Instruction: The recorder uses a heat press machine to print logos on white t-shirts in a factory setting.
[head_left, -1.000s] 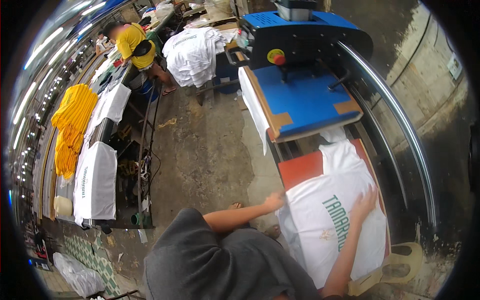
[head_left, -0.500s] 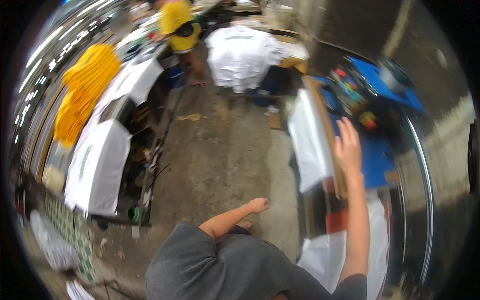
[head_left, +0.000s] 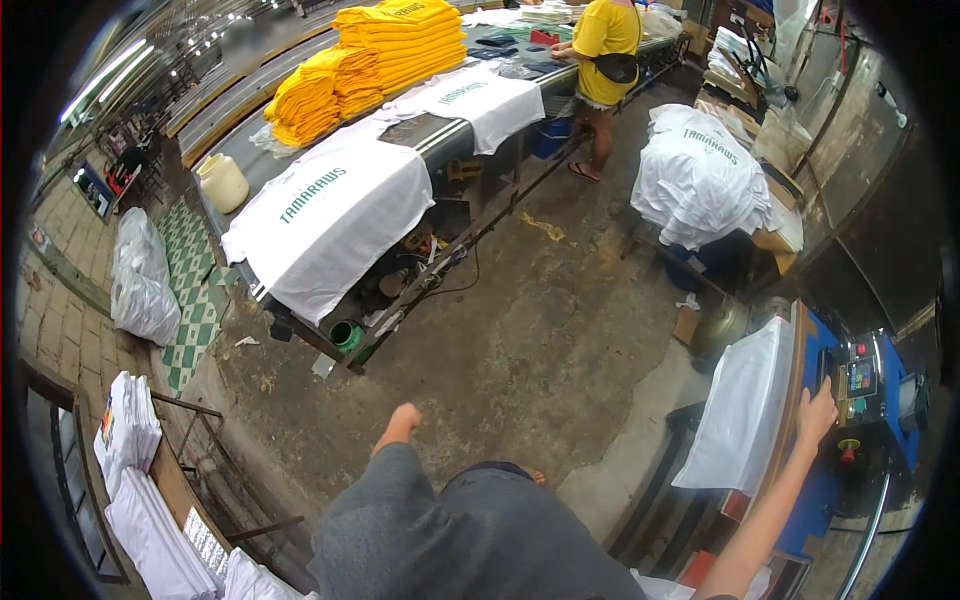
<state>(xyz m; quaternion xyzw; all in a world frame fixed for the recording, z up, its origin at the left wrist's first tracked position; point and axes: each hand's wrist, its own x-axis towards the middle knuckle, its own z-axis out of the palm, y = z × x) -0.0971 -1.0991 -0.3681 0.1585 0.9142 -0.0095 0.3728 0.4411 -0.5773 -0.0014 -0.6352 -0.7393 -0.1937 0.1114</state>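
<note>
My right hand (head_left: 817, 413) reaches out to the blue heat press (head_left: 893, 400) at the right, fingers stretched against a black part beside its small control screen (head_left: 861, 377). It holds nothing. A white cloth (head_left: 745, 420) hangs over the press's near edge just left of that hand. My left hand (head_left: 404, 416) hangs away from my body over the concrete floor, fingers curled in, with nothing in it. My grey shirt (head_left: 470, 540) fills the bottom centre.
A long table (head_left: 440, 135) carries spread white printed shirts (head_left: 330, 215) and stacks of yellow shirts (head_left: 385, 50). A person in yellow (head_left: 605, 50) stands at its far end. A heap of white shirts (head_left: 700, 180) sits on a stand. Folded white stacks (head_left: 135, 470) lie lower left.
My head has turned left, from the press to the workshop floor and long table. My right hand left the white shirt on the press and rose to the control panel; my left arm swung out.
</note>
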